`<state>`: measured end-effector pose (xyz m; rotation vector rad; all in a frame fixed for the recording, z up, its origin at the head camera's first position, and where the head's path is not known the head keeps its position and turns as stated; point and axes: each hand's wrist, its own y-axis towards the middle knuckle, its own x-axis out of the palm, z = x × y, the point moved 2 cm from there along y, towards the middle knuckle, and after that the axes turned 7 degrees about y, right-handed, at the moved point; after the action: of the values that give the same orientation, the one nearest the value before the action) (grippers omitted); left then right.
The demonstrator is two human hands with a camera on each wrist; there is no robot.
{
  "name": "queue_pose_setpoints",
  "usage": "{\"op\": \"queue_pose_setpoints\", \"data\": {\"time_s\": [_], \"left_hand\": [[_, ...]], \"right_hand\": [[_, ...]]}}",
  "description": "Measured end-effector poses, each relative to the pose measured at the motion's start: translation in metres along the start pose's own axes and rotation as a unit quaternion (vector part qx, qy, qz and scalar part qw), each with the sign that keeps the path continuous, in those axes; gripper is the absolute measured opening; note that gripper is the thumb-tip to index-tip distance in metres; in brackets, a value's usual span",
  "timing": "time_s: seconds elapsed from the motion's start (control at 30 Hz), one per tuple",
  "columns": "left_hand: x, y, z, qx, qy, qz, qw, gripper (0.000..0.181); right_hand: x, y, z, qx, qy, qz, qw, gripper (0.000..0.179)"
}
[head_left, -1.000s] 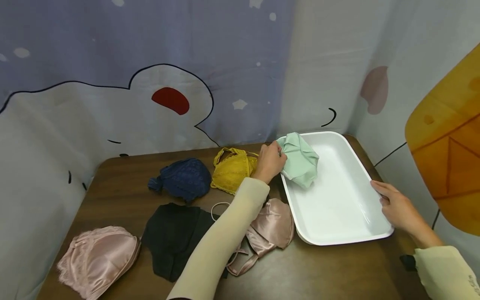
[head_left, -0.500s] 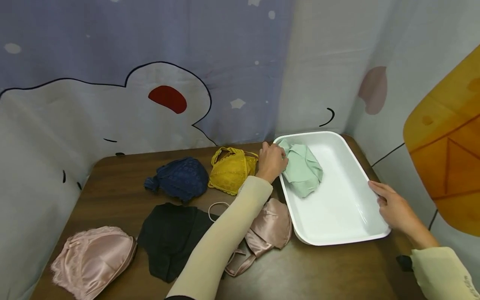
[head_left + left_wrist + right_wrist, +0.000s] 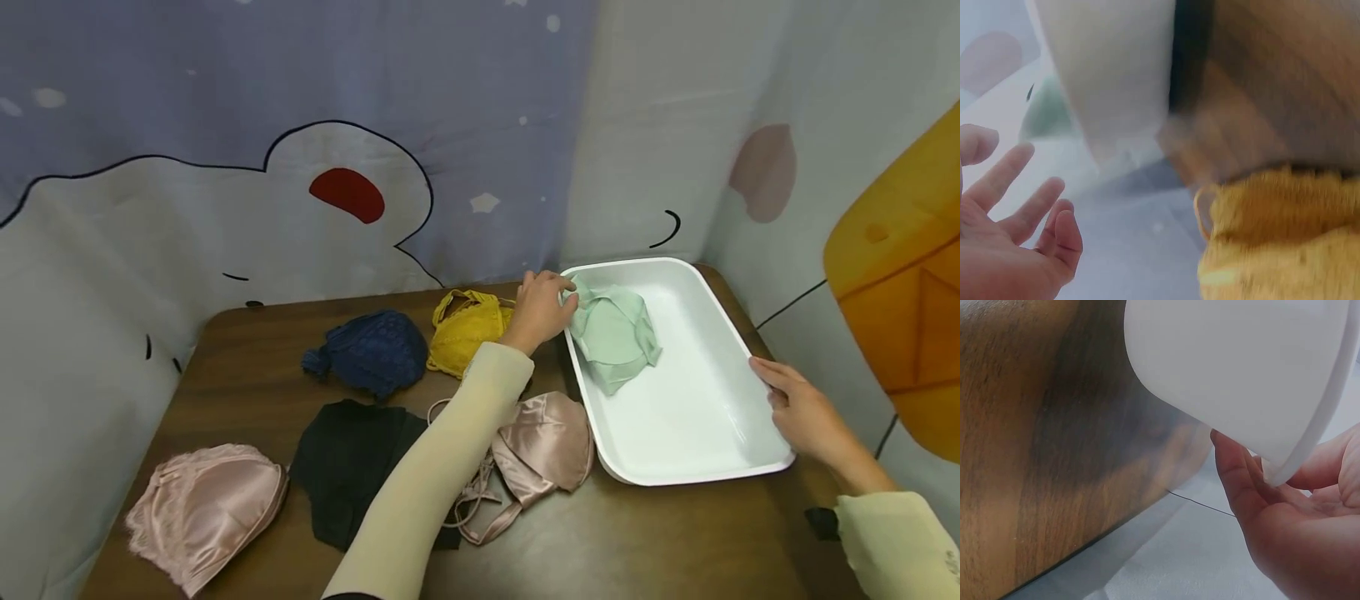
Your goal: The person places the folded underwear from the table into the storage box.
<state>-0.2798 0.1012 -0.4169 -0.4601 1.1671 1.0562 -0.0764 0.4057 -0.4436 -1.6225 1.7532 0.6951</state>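
Note:
A mint-green undergarment [image 3: 617, 337] lies loosely folded in the far left corner of the white tray [image 3: 697, 417]. My left hand [image 3: 538, 310] hovers at the tray's left rim beside it; the left wrist view shows the fingers [image 3: 1032, 209] spread and loosely bent, holding nothing. With my right hand [image 3: 806, 417] I grip the tray's right rim, the thumb above and fingers beneath, as the right wrist view shows. Close to my left wrist lies a yellow lace bra [image 3: 465, 337], partly hidden by that hand.
On the wooden table [image 3: 637, 542] lie a navy lace bra [image 3: 378, 354], a black garment [image 3: 352, 467], a pink satin bra [image 3: 551, 442] with thin straps, and a pink lace-edged bra [image 3: 213, 508]. My left forearm crosses over the black garment. A printed curtain [image 3: 487, 125] hangs behind.
The mint-green undergarment has dropped from the tray's rim to its floor, and my left hand has let it go. My right hand has kept its grip on the tray.

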Motion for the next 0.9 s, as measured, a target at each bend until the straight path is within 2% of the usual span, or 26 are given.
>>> {"op": "queue_pose_setpoints", "data": {"time_s": [0.17,0.33,0.67,0.9], "left_hand": [[-0.018,0.002,-0.012,-0.007,0.005,0.016,0.9998,0.025],[-0.035,-0.001,-0.029,-0.027,0.018,0.014,0.9994,0.022],[-0.063,-0.016,-0.066,-0.077,0.036,0.016,0.9963,0.017],[-0.08,-0.026,-0.09,-0.105,0.026,0.008,0.9941,0.018]], "right_hand": [[-0.005,0.001,0.005,0.005,-0.003,-0.005,1.0,0.05],[-0.008,0.002,0.009,0.001,-0.013,-0.003,0.9999,0.05],[-0.009,0.003,0.015,0.0,-0.017,-0.007,0.9998,0.05],[-0.009,0.003,0.013,-0.009,-0.015,-0.002,0.9998,0.049]]}}
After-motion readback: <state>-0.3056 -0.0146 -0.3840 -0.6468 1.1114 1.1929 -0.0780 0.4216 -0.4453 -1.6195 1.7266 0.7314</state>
